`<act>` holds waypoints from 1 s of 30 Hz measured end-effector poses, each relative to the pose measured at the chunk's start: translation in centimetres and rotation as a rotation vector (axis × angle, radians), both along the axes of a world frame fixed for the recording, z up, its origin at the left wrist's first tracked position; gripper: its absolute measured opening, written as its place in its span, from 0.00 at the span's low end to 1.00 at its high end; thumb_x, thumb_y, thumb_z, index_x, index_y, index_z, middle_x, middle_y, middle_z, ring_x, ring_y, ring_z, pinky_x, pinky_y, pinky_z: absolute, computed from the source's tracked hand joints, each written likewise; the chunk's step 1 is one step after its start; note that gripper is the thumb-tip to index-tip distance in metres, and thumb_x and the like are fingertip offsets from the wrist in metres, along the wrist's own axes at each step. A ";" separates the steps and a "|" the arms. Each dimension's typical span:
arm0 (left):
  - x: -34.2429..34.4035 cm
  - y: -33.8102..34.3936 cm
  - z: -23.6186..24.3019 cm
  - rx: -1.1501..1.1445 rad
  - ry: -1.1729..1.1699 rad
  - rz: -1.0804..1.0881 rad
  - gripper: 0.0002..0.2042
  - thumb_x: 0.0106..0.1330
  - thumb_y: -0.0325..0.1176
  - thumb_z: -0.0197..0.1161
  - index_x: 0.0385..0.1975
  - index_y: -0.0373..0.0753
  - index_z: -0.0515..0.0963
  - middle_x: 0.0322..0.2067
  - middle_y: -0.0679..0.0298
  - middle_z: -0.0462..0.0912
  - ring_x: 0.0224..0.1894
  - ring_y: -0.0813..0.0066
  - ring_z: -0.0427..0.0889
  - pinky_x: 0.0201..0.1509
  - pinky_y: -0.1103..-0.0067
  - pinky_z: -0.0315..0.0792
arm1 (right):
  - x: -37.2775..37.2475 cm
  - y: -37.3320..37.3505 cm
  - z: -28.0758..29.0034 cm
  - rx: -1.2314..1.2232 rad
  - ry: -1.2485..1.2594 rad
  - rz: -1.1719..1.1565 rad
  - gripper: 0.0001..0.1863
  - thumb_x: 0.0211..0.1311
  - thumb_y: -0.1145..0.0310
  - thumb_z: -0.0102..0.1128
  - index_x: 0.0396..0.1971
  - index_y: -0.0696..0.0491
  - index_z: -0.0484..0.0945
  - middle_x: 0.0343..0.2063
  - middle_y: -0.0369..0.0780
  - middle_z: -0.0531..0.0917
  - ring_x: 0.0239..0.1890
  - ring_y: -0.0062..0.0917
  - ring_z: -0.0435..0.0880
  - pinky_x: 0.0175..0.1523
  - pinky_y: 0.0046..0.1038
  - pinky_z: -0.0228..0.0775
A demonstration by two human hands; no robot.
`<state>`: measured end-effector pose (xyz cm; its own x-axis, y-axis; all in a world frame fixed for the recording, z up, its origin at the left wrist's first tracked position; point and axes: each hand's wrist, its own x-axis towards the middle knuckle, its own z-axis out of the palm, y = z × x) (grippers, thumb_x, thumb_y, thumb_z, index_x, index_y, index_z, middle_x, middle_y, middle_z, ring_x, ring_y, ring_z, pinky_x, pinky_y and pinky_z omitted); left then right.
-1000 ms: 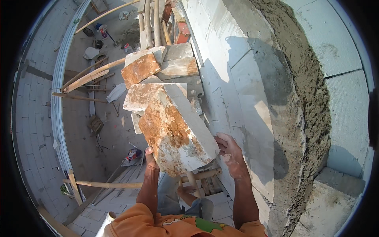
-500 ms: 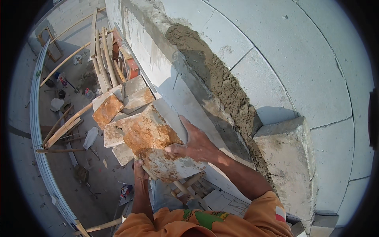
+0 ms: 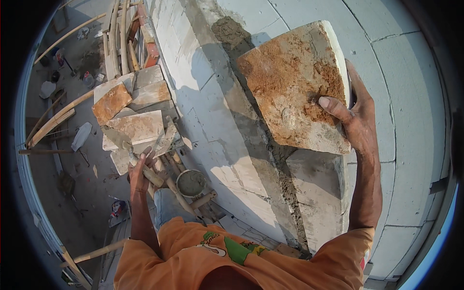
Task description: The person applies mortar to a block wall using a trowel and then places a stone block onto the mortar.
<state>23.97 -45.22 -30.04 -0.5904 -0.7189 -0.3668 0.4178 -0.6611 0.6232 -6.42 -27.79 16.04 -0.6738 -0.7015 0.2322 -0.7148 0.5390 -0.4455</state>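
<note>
My right hand (image 3: 357,116) grips a rough, rust-stained white block (image 3: 285,77) by its right edge, thumb on the face, over the wet mortar strip (image 3: 227,31) along the wall ledge. My left hand (image 3: 140,169) is closed on a trowel (image 3: 117,137), its blade pointing up-left over the stacked, stained blocks (image 3: 108,101). A bucket of grey mortar (image 3: 191,182) stands right of that hand, among bamboo poles. A grey block (image 3: 314,191) sits on the ledge below the held block, partly covered by it.
A pale block wall (image 3: 401,106) runs along the right. Bamboo poles (image 3: 116,43) form scaffolding beside the ledge. Down at the left, the lower floor (image 3: 92,183) holds scattered tools, sacks and debris, beyond a long curved-looking edge at the rim of the picture.
The block went from both hands over the stack to my right hand alone, up and right over the mortar strip. My left hand let it go and now holds the trowel.
</note>
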 end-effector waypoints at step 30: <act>2.2 -3.0 -0.9 -0.025 -0.308 0.169 0.26 0.66 0.38 0.67 0.56 0.25 0.70 0.53 0.47 0.80 0.57 0.55 0.80 0.58 0.68 0.76 | -6.3 -1.0 -1.5 0.152 -0.015 -0.122 0.53 0.46 0.53 0.78 0.68 0.65 0.60 0.44 0.60 0.80 0.41 0.43 0.87 0.40 0.38 0.85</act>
